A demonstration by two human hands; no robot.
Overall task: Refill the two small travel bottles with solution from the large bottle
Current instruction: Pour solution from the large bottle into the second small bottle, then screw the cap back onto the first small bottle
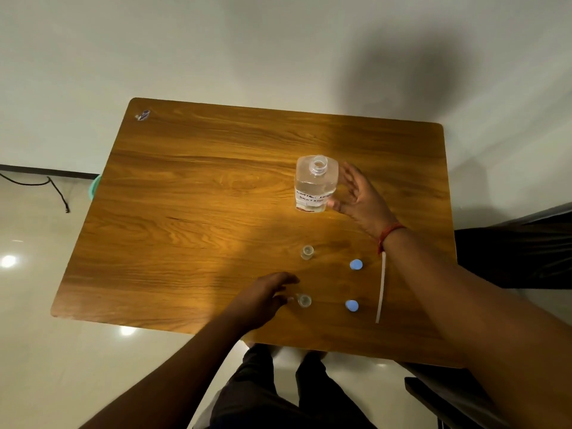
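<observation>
The large clear bottle point(315, 182) stands upright and uncapped on the wooden table point(192, 212), partly filled, with a handwritten label. My right hand point(356, 196) is right beside it with straight fingers, the thumb near its base. Two small clear travel bottles stand open: the farther one point(307, 252) alone, the nearer one point(304, 300) just right of my left hand point(263, 297), whose loosely curled fingertips touch or almost touch it. Two blue caps point(356, 264) point(352, 305) lie to the right of the small bottles.
A thin white stick point(381, 289) lies on the table right of the caps. A small sticker point(142, 115) marks the far left corner. A dark chair point(510, 252) stands at the right, and a black cable point(55, 190) lies on the floor at left.
</observation>
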